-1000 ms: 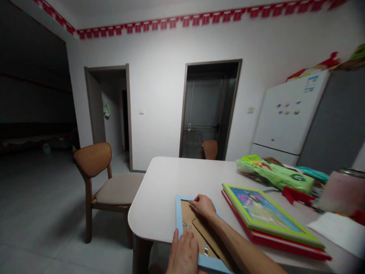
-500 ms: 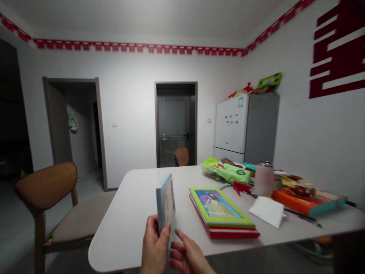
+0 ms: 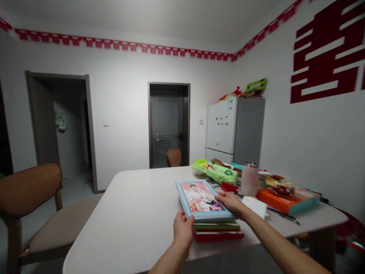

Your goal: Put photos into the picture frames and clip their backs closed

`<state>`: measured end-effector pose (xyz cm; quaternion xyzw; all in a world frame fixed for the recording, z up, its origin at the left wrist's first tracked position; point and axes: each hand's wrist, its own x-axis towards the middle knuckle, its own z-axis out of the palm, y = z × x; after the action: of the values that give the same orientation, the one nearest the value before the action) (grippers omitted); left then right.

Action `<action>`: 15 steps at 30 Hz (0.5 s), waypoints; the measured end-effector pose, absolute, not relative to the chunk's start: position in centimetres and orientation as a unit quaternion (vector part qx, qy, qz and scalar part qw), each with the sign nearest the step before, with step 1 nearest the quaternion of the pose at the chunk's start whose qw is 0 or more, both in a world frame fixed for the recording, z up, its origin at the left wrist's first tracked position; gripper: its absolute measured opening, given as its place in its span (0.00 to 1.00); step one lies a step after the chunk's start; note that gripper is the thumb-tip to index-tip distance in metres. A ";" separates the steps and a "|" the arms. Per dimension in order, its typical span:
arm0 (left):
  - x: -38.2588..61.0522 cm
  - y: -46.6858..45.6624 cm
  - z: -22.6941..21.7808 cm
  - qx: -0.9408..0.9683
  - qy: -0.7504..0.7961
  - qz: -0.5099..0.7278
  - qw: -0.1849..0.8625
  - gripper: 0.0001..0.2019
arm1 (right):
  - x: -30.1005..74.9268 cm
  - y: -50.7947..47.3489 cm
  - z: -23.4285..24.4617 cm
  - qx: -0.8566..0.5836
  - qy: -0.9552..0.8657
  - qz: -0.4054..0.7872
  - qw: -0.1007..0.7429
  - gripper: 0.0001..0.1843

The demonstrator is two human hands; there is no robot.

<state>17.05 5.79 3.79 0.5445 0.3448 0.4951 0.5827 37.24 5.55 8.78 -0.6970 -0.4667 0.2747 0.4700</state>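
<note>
A light-blue picture frame (image 3: 199, 196) with a pink photo lies face up on top of a small stack. My left hand (image 3: 183, 228) grips its near left corner, thumb on the rim. At its right edge, my right hand (image 3: 231, 202) has the fingers closed on the border. Under it show the edge of a green picture frame (image 3: 219, 225) and, at the bottom, a red picture frame (image 3: 219, 236). The pictures on the lower frames are hidden.
The stack stands near the front edge of the white table (image 3: 137, 213). Right of it are a folded white paper (image 3: 255, 206), a pink bottle (image 3: 249, 180), an orange box (image 3: 285, 201) and a green packet (image 3: 216, 173). A brown chair (image 3: 31, 190) stands at the left.
The blue picture frame, held upright left of the stack before, now lies flat on the green one. Both hands have moved right with it. The view has turned slightly right.
</note>
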 end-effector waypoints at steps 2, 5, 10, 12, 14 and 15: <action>17.8 6.1 2.9 0.563 0.368 0.484 0.560 0.09 | 38.3 6.0 7.7 -0.706 -0.476 0.266 0.453 0.07; 18.1 6.4 2.2 0.585 0.394 0.472 0.529 0.13 | 39.4 6.1 6.4 -0.714 -0.484 0.256 0.437 0.07; 18.1 5.9 1.3 0.595 0.402 0.443 0.536 0.26 | 40.5 4.6 5.1 -0.741 -0.469 0.267 0.399 0.17; 17.9 5.7 1.0 0.596 0.404 0.432 0.543 0.28 | 40.4 3.9 4.5 -0.760 -0.455 0.269 0.379 0.21; 17.3 5.7 0.9 0.599 0.404 0.428 0.543 0.29 | 39.6 3.5 3.9 -0.772 -0.452 0.258 0.365 0.21; 16.7 5.9 0.9 0.600 0.404 0.430 0.541 0.29 | 38.8 3.5 3.6 -0.773 -0.456 0.251 0.363 0.21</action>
<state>16.72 5.86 0.91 0.5996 0.4041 0.4299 0.5406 38.83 3.48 3.64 -0.7732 -0.4555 0.2506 0.3631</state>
